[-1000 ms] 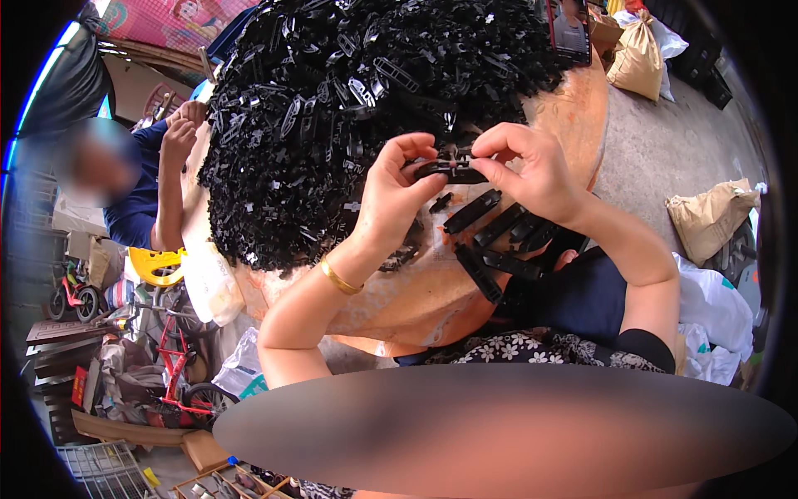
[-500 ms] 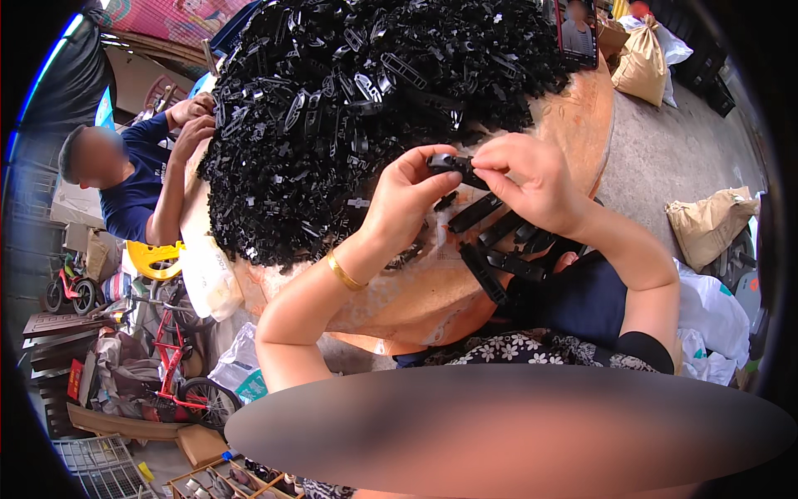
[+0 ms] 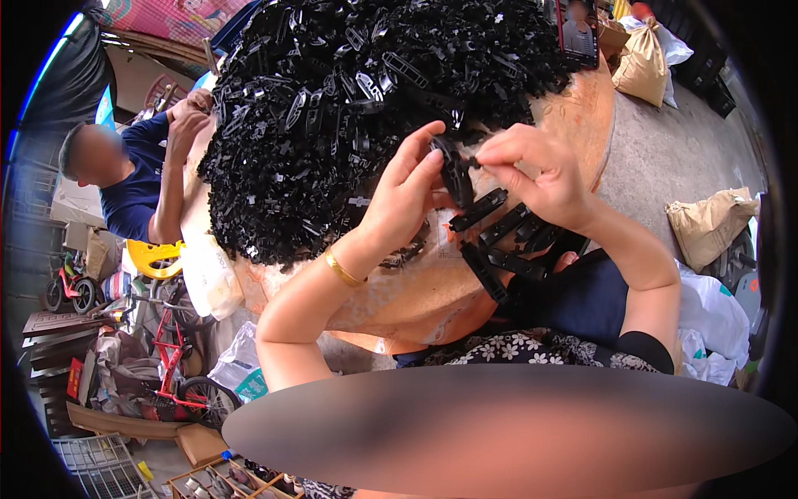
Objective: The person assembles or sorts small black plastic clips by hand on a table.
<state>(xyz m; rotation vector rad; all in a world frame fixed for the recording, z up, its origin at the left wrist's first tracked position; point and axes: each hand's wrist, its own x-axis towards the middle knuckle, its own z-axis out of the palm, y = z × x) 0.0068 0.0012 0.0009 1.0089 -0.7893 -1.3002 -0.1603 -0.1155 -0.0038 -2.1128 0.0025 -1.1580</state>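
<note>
My left hand (image 3: 407, 183) grips a long black plastic part (image 3: 453, 172) with rounded ends, tilted between thumb and fingers. Just to its right, my right hand (image 3: 540, 173) pinches a small black piece (image 3: 474, 162) between thumb and fingertip; whether that piece touches the long part I cannot tell. Below both hands, several black oblong parts (image 3: 504, 224) lie close together near the table's front edge. A large heap of loose black plastic parts (image 3: 307, 125) covers much of the round wooden table (image 3: 391, 308).
Across the heap on the left, another person (image 3: 141, 179) has both hands at the table edge. A phone (image 3: 578, 33) stands at the far right of the heap. Sacks (image 3: 644, 62) and a paper bag (image 3: 711, 224) are on the floor to the right; a red bicycle (image 3: 170, 349) stands left.
The long part in my left hand has turned from nearly level to steeply tilted. My right fingers have drawn slightly away from it, pinching a small piece. The other person's hands have shifted.
</note>
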